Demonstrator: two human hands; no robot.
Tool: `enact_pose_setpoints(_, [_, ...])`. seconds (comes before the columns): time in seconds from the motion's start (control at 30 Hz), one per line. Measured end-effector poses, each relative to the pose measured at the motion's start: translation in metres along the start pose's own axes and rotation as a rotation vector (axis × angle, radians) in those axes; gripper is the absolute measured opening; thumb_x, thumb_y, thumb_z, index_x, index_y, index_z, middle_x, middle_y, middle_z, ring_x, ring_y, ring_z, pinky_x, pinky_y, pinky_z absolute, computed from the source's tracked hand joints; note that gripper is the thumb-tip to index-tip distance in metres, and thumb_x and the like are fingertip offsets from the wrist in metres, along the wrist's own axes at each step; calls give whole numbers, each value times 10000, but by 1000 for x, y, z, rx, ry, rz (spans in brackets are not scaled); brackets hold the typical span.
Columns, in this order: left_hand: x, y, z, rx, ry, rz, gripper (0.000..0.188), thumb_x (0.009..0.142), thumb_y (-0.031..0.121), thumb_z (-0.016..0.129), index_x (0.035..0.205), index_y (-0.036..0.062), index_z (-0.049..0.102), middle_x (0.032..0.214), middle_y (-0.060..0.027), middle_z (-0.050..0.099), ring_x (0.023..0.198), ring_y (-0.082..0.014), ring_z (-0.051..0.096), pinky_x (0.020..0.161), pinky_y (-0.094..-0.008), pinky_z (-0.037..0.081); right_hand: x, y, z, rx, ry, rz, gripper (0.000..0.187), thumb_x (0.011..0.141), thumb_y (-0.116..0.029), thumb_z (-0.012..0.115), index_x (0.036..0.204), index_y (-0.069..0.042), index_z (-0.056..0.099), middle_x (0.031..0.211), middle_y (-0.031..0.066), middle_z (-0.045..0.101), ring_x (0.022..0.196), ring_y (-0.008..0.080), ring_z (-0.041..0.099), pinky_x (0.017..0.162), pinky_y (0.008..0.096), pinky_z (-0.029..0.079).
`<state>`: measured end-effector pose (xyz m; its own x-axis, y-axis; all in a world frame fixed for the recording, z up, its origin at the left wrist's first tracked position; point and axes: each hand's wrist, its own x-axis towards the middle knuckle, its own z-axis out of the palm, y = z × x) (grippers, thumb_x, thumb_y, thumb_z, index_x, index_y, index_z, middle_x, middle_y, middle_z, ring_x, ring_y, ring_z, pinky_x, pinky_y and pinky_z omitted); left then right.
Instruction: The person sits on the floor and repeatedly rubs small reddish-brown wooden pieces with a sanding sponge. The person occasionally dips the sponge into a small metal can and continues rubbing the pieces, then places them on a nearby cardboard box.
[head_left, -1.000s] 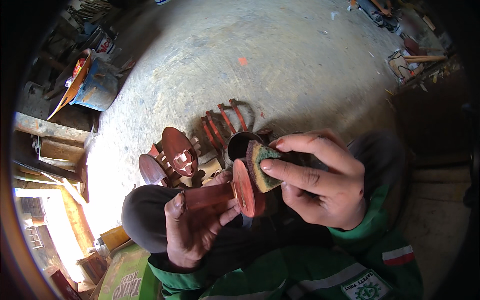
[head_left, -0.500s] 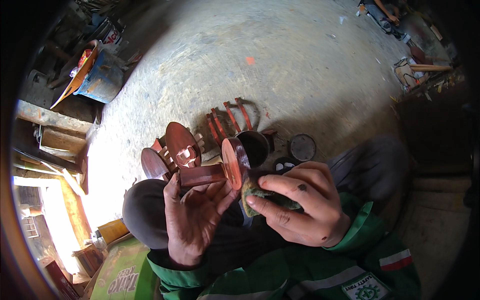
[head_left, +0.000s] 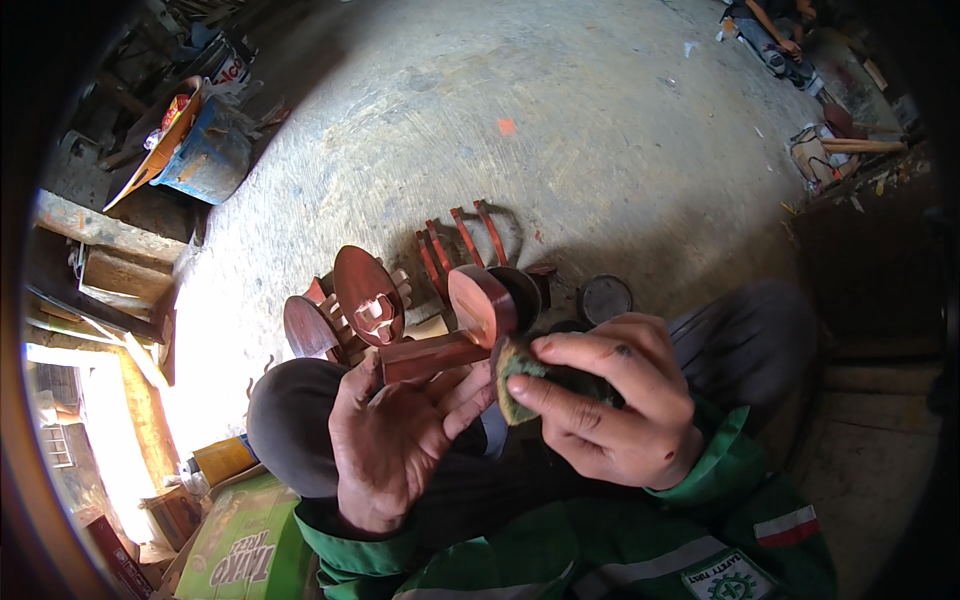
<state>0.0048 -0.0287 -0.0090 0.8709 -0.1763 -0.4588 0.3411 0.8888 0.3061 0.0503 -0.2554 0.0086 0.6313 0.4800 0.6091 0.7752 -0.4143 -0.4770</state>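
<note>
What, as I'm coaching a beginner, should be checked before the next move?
1. Piece held in left hand: ok.
2. Sponge gripped in right hand: ok.
3. Sponge touching the piece: cannot tell, they meet or overlap in view.
4. Pot uncovered: ok, its dark mouth partly shows behind the piece.
5. Pot holding anything: cannot tell, too dark inside.
6. Hands protected: not ok, both bare.

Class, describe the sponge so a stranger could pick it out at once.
Below the wide grey floor, find the person's right hand. Pinched between its thumb and fingers is a sponge. Its dull yellow and dark green colouring sets it apart from the red-brown wooden piece in the left hand.
</note>
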Motion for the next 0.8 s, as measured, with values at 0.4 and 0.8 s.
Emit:
enact_pose_setpoints(0.4, [-3,-3,-2,65,19,-45,995,895,617,632,1395,-211,395,1357,-360,525,1264,-450,571,1116,-564,467,18,16,2,-30,203,114,492,718,111,666,1156,-80,781,1121,160,686,956,281,683,806,346,563])
enact_pose_setpoints(0.8, [-5,-4,-7,-109,53,-54,994,891,664,626,1306,-224,459,1296,-354,564,1221,-461,596,1100,-576,485,4,12,23,-117,138,-22,428,715,-55,773,1141,-97,770,1182,50,668,961,224,625,877,398,466])
